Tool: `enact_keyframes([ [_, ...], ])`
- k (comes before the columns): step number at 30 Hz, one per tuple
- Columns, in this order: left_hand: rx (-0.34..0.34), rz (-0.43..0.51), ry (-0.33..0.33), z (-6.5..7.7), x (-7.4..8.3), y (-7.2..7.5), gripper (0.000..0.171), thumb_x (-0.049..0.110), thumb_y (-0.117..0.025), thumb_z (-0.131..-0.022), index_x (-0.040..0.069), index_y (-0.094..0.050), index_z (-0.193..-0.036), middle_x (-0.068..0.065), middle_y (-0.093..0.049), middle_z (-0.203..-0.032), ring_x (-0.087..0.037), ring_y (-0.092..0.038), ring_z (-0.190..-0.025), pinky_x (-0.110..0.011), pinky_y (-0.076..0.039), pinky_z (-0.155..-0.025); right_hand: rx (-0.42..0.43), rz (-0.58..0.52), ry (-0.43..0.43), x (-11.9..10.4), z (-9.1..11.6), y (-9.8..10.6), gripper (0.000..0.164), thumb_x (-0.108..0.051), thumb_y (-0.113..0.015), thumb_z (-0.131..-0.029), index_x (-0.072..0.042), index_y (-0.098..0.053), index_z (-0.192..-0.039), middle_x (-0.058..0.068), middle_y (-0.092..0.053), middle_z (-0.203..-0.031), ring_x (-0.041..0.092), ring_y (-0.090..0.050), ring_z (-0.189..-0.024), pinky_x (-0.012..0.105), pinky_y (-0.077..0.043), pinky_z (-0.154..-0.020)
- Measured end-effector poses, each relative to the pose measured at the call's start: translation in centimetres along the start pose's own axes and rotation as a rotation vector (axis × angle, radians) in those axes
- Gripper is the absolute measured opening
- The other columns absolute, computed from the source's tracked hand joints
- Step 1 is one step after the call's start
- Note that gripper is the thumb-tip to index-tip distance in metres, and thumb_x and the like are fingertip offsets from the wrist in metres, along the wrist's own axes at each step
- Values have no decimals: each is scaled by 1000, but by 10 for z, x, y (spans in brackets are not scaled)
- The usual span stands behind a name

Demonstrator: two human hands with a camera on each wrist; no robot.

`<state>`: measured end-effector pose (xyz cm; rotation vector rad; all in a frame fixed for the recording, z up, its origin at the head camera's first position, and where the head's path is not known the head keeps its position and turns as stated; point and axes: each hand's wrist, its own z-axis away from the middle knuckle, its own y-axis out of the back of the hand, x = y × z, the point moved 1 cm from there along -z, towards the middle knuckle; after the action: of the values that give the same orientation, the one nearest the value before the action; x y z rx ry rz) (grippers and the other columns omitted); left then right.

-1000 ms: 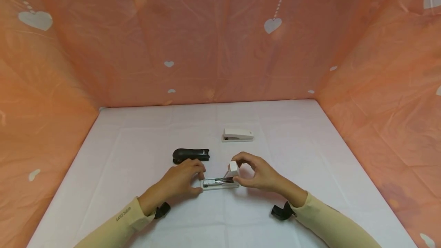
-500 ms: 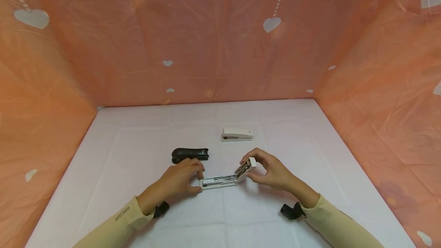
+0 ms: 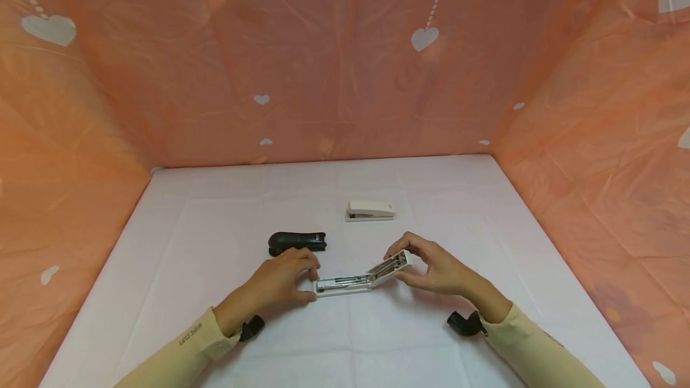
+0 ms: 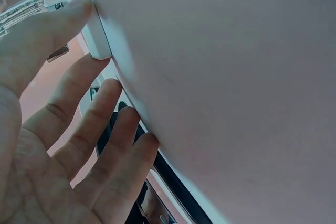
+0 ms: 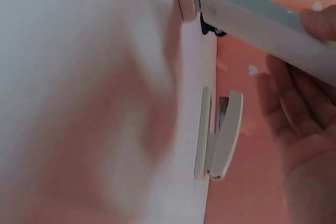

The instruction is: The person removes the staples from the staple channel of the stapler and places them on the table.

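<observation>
Largest around me is the orange cloth [image 3: 345, 76], rising at 12 o'clock. Before it spreads the white table [image 3: 215, 220], and on its near half lies the open stapler [image 3: 345, 283], between my hands, its lid [image 3: 387, 269] tipped back from the hinge toward 2 o'clock. I take the step in hand to be managing that lid on its hinge. To do it well, I should pin the base flat so it cannot skid, let the lid follow the hinge's own arc without twisting, and ease off at any stiffness, since forcing it could strain the joint.

My left hand [image 3: 281, 276] is at the stapler's 9 o'clock, thumb and forefinger pinching the end of the base, the other fingers loosely spread and partly extended. My right hand [image 3: 433, 268], at 3 o'clock, grasps the lid's raised end, thumb on one side and fingers on the other, parted by about the lid's width.

Smaller than my hands, the black stapler [image 3: 297, 240] sits at 10 o'clock, just beyond my left fingers, and a closed white stapler [image 3: 370, 211] at 1 o'clock, farther off. Smallest is the metal rail [image 3: 345, 282] in the base; its edges call for clear fingertips.
</observation>
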<state>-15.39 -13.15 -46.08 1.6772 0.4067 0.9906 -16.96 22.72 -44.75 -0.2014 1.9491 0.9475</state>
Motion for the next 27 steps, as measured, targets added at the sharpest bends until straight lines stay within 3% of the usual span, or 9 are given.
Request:
enact_keyframes([
  [11,-7,-6,10,0,2,2,27,31,-95,-82,23,-73,-94,9,-68,-122,-22,-63,-116,-42,-59,-81,-46,89,-64,3,10,10,34,0,-82,-91,-16,-63,-114,-6,-72,-111,16,-68,-107,26,-48,-104],
  [20,-18,-4,18,-1,4,2,27,31,-95,-82,23,-73,-95,8,-68,-121,-22,-63,-116,-42,-59,-81,-164,193,-253,-1,14,15,31,-9,-83,-93,-19,-58,-109,-11,-70,-98,8,-61,-91,30,-49,-86],
  [27,-14,-6,20,0,2,2,27,31,-95,-82,23,-73,-95,9,-68,-121,-21,-62,-116,-41,-58,-78,-177,216,-249,-5,12,17,31,-14,-86,-93,-17,-58,-108,-13,-69,-97,7,-61,-90,31,-49,-84],
])
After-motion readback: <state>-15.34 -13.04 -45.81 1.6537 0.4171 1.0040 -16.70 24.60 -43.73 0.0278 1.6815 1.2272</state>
